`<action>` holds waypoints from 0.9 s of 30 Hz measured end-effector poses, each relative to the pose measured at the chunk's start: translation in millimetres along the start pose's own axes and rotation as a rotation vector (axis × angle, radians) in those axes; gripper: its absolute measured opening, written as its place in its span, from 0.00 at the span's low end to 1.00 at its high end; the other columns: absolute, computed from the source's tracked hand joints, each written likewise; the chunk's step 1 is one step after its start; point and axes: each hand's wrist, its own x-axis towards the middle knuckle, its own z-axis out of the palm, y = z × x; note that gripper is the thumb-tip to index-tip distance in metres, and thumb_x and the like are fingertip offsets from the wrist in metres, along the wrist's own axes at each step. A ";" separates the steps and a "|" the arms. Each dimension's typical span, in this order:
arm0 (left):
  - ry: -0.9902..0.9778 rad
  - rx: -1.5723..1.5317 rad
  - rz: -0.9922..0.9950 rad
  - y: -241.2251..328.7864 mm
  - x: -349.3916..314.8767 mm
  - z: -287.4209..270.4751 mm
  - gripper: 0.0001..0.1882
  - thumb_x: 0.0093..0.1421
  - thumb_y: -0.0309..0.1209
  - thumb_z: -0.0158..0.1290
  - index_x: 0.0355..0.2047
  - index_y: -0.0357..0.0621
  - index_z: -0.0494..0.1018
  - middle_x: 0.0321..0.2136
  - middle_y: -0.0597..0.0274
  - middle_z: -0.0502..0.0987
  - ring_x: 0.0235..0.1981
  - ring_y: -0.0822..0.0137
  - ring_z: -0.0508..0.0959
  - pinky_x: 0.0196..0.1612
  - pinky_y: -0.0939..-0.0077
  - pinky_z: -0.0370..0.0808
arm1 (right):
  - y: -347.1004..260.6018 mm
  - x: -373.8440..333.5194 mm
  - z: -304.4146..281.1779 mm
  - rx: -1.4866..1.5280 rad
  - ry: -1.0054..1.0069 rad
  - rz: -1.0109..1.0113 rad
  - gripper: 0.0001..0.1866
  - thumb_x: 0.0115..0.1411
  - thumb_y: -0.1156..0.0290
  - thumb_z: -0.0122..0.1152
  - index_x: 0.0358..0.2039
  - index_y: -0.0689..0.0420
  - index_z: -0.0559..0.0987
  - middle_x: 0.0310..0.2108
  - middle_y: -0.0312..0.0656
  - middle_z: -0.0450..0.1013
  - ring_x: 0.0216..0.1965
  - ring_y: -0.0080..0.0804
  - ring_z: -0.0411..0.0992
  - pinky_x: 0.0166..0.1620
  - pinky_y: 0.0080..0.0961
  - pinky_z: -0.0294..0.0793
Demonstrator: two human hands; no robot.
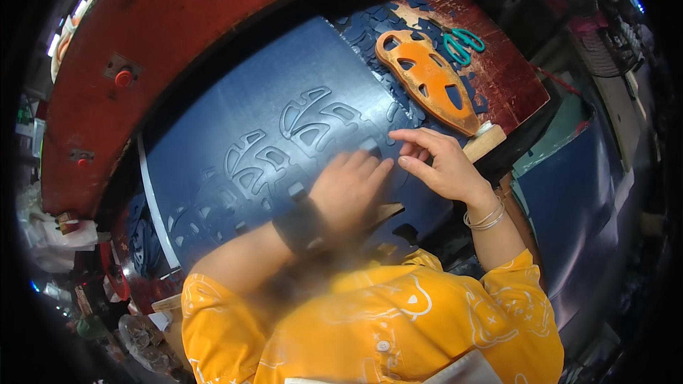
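Observation:
A dark blue sheet [235, 92] spreads before me, with rows of strap-like cut outlines [306, 124] and several cut-out openings in it. My left hand [348, 188] rests back-up on the sheet beside a dark opening; it is blurred and its fingertips are partly hidden. Just right of it, my right hand [441, 163] hovers at the sheet's right part, thumb and fingers apart and bent, with nothing seen between them. Beyond the right hand lies an orange sole-shaped plate [430, 82] with several holes, probably a cutting die.
Green-handled scissors [462, 46] and many dark blue scraps [363, 32] lie on a worn red board [509, 82]. A wooden block [485, 142] sits near the plate's tip. A red machine beam [163, 21] with buttons arches over the far left. More blue sheets [569, 199] lie at right.

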 end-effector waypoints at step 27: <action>1.215 -1.000 -0.327 -159.6 -97.3 -173.8 0.18 0.67 0.33 0.41 0.53 0.37 0.65 0.44 0.54 0.74 0.33 0.68 0.77 0.33 0.80 0.76 | 18.0 23.3 42.2 -0.198 0.143 0.016 0.13 0.60 0.66 0.50 0.24 0.60 0.75 0.19 0.47 0.70 0.25 0.47 0.72 0.30 0.36 0.70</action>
